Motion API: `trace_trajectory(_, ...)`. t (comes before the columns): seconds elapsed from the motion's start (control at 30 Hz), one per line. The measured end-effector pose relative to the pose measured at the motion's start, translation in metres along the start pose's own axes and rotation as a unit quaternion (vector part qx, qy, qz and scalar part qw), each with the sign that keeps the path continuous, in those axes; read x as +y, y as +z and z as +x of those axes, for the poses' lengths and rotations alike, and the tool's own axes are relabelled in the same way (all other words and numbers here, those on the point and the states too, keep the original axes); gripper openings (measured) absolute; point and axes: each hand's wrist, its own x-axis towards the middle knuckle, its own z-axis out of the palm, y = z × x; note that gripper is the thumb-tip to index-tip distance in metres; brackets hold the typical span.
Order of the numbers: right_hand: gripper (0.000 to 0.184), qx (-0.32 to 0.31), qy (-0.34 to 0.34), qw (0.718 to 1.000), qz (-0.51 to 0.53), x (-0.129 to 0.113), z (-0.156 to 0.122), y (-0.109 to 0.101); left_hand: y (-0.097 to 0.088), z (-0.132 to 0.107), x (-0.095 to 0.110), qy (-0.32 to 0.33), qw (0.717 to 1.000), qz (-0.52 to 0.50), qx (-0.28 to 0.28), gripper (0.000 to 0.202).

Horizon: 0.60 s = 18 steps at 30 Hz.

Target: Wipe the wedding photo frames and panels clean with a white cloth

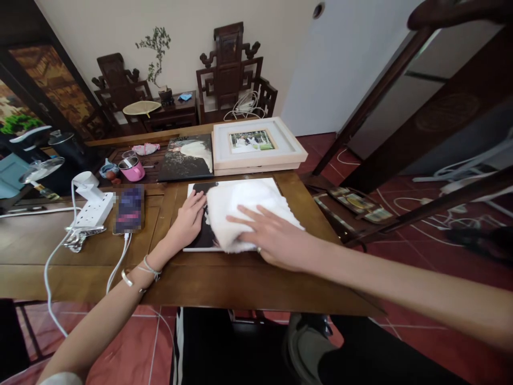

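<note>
A white fluffy cloth (224, 219) covers most of a flat panel (197, 243) with a dark picture and white edges, lying on the wooden table. My right hand (272, 232) lies on top of the cloth with its fingers spread, pressing down on it. I cannot see whether the thumb grips a fold. Flat on the panel's left edge rests my left hand (191, 216), fingers stretched out and holding nothing. What the picture shows under the cloth is hidden.
Behind the panel are a dark photo panel (188, 155) and pale wooden frames (256, 163). To the left stand a pink mug (132, 169), a power strip (94, 209) and a phone (129, 209) with white cables. A wooden chair (372, 107) stands at right.
</note>
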Motion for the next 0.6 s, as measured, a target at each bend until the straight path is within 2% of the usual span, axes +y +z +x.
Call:
trace_trajectory(0.13, 0.054, 0.012, 0.066, 0.997, -0.022, 0.032, 0.028, -0.003, 0.002, 0.000, 0.002, -0.004, 1.000, -0.020, 0.012, 0.045)
trace_trajectory(0.23, 0.061, 0.002, 0.102, 0.994, -0.033, 0.035, 0.049, -0.007, 0.001, 0.000, 0.007, 0.000, 0.998, -0.047, 0.046, 0.049)
trace_trajectory(0.33, 0.063, -0.024, 0.074, 0.997, -0.031, 0.019, 0.061, -0.009, -0.002, -0.001, 0.012, 0.001, 0.992, -0.085, 0.098, 0.056)
trace_trajectory(0.43, 0.057, -0.046, 0.001, 0.999, -0.014, -0.008, 0.057, -0.008, -0.005, -0.002, 0.013, -0.005, 0.986, -0.104, 0.133, 0.063)
trace_trajectory(0.53, 0.057, -0.073, -0.051, 0.996, 0.015, -0.034, 0.038, -0.009, -0.006, -0.002, 0.013, -0.020, 0.986, -0.101, 0.134, 0.066)
trace_trajectory(0.6, 0.056, -0.082, -0.062, 0.994, 0.043, -0.045, 0.021, -0.012, -0.006, -0.003, 0.014, -0.033, 0.990, -0.090, 0.108, 0.068)
